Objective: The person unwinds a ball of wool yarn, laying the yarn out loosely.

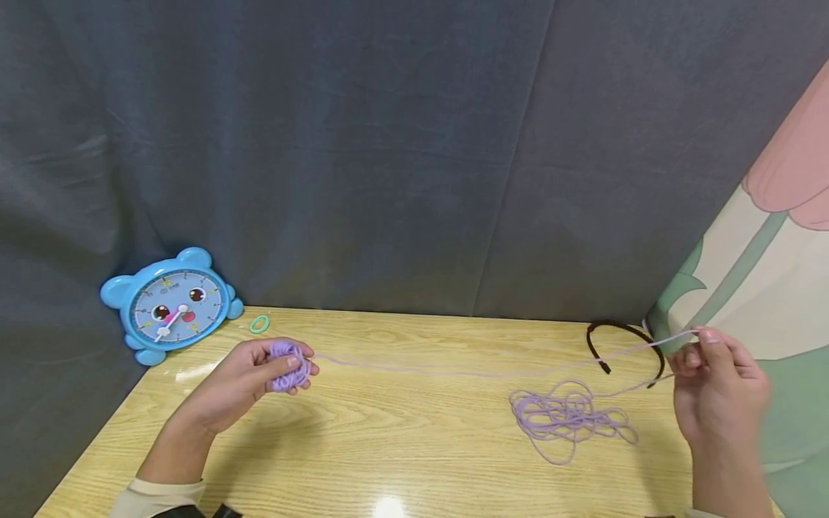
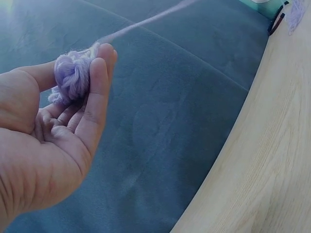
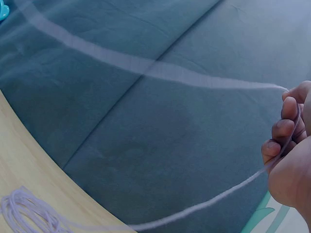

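Observation:
A small ball of purple yarn sits between the thumb and fingers of my left hand, above the left part of the table. From it a single yarn strand stretches across to my right hand, which pinches it between thumb and index finger. In the right wrist view the strand runs on through the curled fingers and drops toward the table. There it joins a loose heap of purple yarn lying in loops on the right side. The left wrist view shows the wound ball held near the fingertips.
A blue bear-shaped clock leans at the table's back left, with a small green ring beside it. A dark headband lies at the back right. A grey curtain hangs behind the wooden table.

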A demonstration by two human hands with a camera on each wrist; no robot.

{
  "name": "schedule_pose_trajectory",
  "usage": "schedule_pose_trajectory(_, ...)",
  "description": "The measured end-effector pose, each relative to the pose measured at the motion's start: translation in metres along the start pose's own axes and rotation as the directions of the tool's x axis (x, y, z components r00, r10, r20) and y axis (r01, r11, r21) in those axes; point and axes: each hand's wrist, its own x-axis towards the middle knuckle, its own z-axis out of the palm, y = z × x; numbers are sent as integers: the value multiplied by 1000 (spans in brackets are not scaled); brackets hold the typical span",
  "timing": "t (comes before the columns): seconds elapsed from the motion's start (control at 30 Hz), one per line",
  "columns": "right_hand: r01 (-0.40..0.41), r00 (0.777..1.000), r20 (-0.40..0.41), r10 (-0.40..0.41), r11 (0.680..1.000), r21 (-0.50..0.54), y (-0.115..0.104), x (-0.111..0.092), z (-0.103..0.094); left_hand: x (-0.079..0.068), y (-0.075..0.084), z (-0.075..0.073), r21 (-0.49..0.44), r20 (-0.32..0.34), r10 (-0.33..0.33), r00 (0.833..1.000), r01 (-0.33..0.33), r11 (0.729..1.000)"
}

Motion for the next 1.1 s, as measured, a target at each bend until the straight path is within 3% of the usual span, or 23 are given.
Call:
schedule_pose_trajectory(0.17, 18, 1000, -24, -18, 1000, 12, -4, 1, -1, -1, 0, 0, -29, 1, 19, 1000, -19, 999)
schedule_pose_trajectory(0.53, 1, 999, 39, 0, 1000, -28, 1, 1, -7, 1, -4, 2, -73, 33, 45, 998, -42, 996)
schedule_pose_trajectory(0.8, -49, 994, 90, 61, 989, -138, 13, -5, -2, 4, -10, 6, -96, 74, 31, 997, -24, 995)
schedule_pose_trajectory(1.0, -63, 969, 212, 127, 956, -286, 37, -20, 8, 6, -11, 9, -104, 78, 28, 997, -19, 994)
schedule_pose_trajectory(1.1, -74, 938, 296, 181, 938, -338, 55, -31, 14, 7, -12, 10, -106, 82, 24, 996, -15, 994)
